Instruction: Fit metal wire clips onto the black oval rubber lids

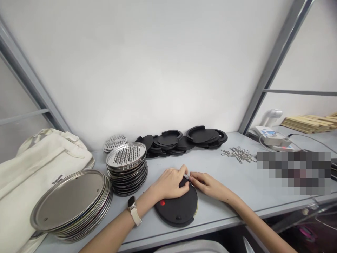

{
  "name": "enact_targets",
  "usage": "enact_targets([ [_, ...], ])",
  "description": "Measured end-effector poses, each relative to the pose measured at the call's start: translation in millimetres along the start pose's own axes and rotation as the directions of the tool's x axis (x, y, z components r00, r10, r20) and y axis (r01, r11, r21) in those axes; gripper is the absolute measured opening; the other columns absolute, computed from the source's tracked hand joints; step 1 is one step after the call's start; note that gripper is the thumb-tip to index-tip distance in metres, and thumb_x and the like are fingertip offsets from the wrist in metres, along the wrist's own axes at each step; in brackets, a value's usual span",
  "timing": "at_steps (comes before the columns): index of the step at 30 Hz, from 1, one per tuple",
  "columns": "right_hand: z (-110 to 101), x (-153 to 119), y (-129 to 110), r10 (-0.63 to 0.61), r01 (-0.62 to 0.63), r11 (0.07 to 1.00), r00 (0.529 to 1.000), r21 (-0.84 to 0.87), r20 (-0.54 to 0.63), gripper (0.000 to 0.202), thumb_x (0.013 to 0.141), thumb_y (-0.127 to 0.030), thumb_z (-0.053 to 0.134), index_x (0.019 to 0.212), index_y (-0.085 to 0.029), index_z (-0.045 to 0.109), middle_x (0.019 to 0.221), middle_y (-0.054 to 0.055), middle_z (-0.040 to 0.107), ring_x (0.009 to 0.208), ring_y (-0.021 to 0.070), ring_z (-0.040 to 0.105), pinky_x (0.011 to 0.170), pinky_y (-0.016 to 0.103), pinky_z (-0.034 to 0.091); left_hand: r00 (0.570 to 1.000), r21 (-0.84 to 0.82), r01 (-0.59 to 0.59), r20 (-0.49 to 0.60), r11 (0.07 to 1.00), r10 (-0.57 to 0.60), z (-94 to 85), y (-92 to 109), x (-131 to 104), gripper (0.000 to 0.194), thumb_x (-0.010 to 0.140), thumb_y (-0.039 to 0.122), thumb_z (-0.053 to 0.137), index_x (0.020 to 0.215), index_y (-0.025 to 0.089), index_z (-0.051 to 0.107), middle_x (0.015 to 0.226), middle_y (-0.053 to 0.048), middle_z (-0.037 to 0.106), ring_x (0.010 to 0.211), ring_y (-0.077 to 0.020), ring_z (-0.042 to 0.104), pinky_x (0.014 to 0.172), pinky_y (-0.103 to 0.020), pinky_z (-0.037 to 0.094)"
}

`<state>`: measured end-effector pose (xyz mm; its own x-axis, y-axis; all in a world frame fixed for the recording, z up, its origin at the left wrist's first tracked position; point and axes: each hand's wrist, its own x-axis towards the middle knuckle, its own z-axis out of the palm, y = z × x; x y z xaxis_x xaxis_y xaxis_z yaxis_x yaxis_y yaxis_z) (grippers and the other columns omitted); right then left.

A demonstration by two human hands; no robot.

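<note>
A round black disc (pixel 177 209) lies near the table's front edge, with a red spot (pixel 162 202) and a small dark knob on its face. Yellow shows along its right rim. My left hand (pixel 172 184) rests over the disc's far part, its fingers curled and the thumb bent down onto it. Its index fingertip touches a small shiny metal piece (pixel 186 176) at the far edge. From the other side, my right hand (pixel 206 183) pinches that piece between thumb and fingertips. The fingers partly hide the piece, so its full shape does not show.
Left of my hands are a stack of grater discs (pixel 127 158) and a stack of oval metal plates (pixel 71 200), beside a cream cloth bag (pixel 47 151). Black round holders (pixel 171 138) lie along the wall. Bent wire clips (pixel 239 154) lie at right, before wooden boards (pixel 302 123).
</note>
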<state>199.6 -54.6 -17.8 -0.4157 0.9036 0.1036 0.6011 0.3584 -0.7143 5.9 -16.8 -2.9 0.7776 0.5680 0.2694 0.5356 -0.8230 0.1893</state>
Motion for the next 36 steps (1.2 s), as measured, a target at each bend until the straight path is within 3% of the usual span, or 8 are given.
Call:
enact_targets([
  [3,-0.2,0.2,-0.1,0.000,-0.001,1.000,1.000,-0.012,-0.008,0.039,0.095,-0.044,0.029,0.067,-0.018,0.040,0.059,-0.005,0.036,0.056,0.0102,0.035,0.054,0.022,0.031,0.999,0.041,0.033,-0.004,0.999,-0.033,0.5,1.3,0.0,0.016,0.082,0.035,0.049,0.088,0.019,0.047,0.070,-0.001,0.059,0.065,-0.0193,0.057,0.060,-0.028,0.036],
  [7,0.6,1.2,2.5,-0.025,0.025,1.000,1.000,-0.010,-0.002,0.037,0.094,-0.038,0.031,0.064,-0.018,0.038,0.058,-0.005,0.034,0.056,0.0099,0.033,0.054,0.022,0.030,0.999,0.064,0.034,0.009,0.997,-0.034,-0.1,2.4,0.3,0.018,0.081,0.033,0.049,0.070,0.019,0.048,0.065,-0.001,0.058,0.062,-0.0173,0.056,0.058,-0.028,0.032],
  [11,2.3,1.4,6.0,-0.010,0.010,1.000,1.000,0.009,-0.021,0.034,0.092,-0.035,0.035,0.062,-0.018,0.038,0.057,-0.006,0.031,0.055,0.0095,0.031,0.052,0.021,0.027,0.999,0.054,0.038,0.012,0.998,-0.039,-1.1,3.4,0.8,0.016,0.080,0.032,0.051,0.071,0.019,0.051,0.065,-0.001,0.059,0.061,-0.0166,0.055,0.056,-0.028,0.032],
  [17,0.4,0.2,0.9,-0.032,0.039,0.997,0.994,0.068,-0.107,0.023,0.091,-0.034,0.038,0.077,-0.018,0.048,0.063,-0.005,0.043,0.058,0.0103,0.037,0.056,0.021,0.033,0.999,0.047,0.033,0.008,0.998,-0.033,-1.5,3.1,1.3,0.017,0.081,0.033,0.050,0.073,0.018,0.055,0.066,-0.001,0.061,0.060,-0.0162,0.056,0.056,-0.027,0.031],
  [29,4.4,2.0,4.9,-0.010,0.006,0.999,0.995,-0.040,-0.104,0.042,0.093,-0.044,0.033,0.062,-0.018,0.040,0.058,-0.005,0.038,0.055,0.0096,0.034,0.052,0.022,0.029,0.997,0.081,0.071,-0.010,0.994,-0.071,2.0,3.6,1.1,0.035,0.081,0.037,0.049,0.054,0.016,0.055,0.052,-0.003,0.058,0.049,-0.0144,0.051,0.050,-0.029,0.024],
  [36,2.9,-0.1,-3.0,-0.046,0.051,0.998,0.989,0.031,-0.141,0.023,0.094,-0.038,0.033,0.084,-0.020,0.045,0.065,-0.004,0.048,0.058,0.0114,0.042,0.058,0.023,0.036,0.999,0.099,0.044,-0.019,0.994,-0.042,3.1,1.7,0.3,0.035,0.082,0.037,0.048,0.055,0.017,0.055,0.053,-0.002,0.058,0.047,-0.0136,0.048,0.049,-0.029,0.019],
])
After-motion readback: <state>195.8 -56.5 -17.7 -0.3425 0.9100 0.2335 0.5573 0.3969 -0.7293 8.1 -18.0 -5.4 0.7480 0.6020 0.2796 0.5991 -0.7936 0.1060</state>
